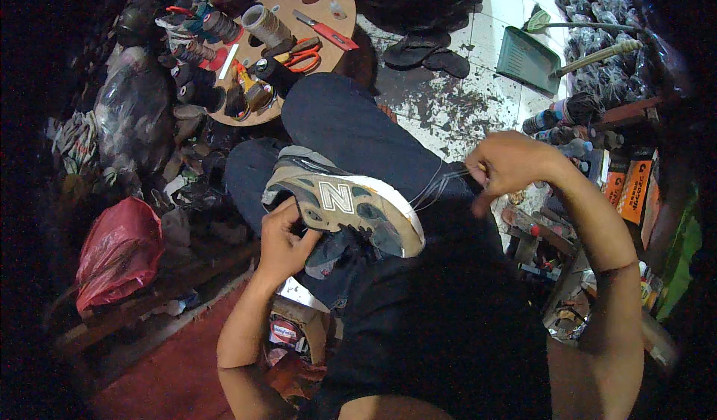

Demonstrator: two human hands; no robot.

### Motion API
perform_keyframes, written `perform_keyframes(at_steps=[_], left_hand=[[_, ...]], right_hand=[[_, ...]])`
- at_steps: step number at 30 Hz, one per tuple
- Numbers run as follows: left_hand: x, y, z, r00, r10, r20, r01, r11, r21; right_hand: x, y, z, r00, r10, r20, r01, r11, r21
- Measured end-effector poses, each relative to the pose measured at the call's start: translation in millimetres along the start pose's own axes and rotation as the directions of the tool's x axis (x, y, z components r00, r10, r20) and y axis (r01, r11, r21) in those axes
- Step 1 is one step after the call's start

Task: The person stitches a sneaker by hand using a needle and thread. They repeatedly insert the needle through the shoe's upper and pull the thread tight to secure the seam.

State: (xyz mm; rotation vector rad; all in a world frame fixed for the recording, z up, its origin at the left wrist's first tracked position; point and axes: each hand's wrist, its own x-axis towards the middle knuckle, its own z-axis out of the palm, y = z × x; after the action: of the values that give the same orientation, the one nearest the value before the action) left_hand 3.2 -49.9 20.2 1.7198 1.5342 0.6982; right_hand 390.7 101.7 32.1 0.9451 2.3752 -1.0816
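Note:
A beige and grey sneaker [306, 196] with a white sole edge lies on its side across my lap, toe pointing right. My left hand [284, 244] grips it at the foot opening, fingers partly hidden inside. Several strands of pale thread [433, 187] run from the toe end of the sole to my right hand [511, 165]. That hand is raised off to the right, its fingers closed around the thread. A tiny yellowish bit shows between those fingers, too small to name. My dark trouser legs [336, 117] lie under and beyond the shoe.
A round wooden table [340, 5] ahead bears thread spools, orange-handled scissors [305, 56] and a red utility knife [328, 32]. Dark slippers [414, 49] and a green dustpan [526, 60] are on the stained tiles. A pink plastic bag [119, 252] lies left; orange boxes [635, 190] stand right.

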Motion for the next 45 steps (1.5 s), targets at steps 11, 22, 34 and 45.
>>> perform_keyframes(at_steps=[11, 22, 34, 45], left_hand=[[-36.4, -17.5, -5.3, 0.931, -0.260, -0.256, 0.076, 0.824, -0.562], [-18.0, -10.0, -12.1, 0.942, 0.116, -0.314, -0.179, 0.968, -0.179], [-2.7, -0.1, -11.9, 0.912, 0.411, 0.000, -0.316, 0.701, 0.640], [-59.5, -68.0, -29.7, 0.923, 0.218, -0.317, -0.012, 0.841, 0.542]], right_hand=[[35.2, 33.7, 10.9, 0.881, -0.459, -0.113, 0.404, 0.607, 0.684], [7.6, -23.0, 85.6, 0.914, -0.249, -0.320, 0.377, 0.812, 0.447], [19.6, -70.7, 73.7, 0.872, 0.048, -0.488, 0.176, 0.898, 0.403], [43.0, -77.8, 86.6, 0.891, 0.053, -0.451, 0.250, 0.772, 0.585]])
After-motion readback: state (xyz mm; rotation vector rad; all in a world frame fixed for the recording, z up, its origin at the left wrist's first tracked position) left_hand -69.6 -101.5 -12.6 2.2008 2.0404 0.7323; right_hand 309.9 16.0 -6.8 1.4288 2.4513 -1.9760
